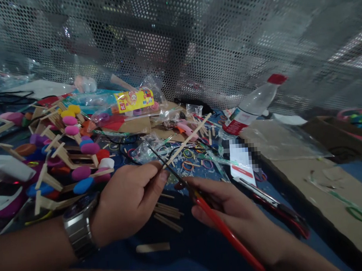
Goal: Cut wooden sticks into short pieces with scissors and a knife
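Pinching long thin pale wooden stick (188, 140) in left hand (126, 200), frame centre; gripping red-handled dark-bladed tool (221, 224) in right hand (232, 204), held across stick. Looks partway: shows several seemingly assembled wood-and-coloured-disc pieces (89, 148), frame left; leaves loose pale wooden strips (168, 210), lower centre.

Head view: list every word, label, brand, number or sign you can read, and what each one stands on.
"24": on the yellow packet label; its other characters are too blurred to read.
Bottle label: print present, too blurred to read.
White rectangular item with a red bar: nothing readable, and partly pixelated.
Wristwatch: dial too dark and blurred to read.
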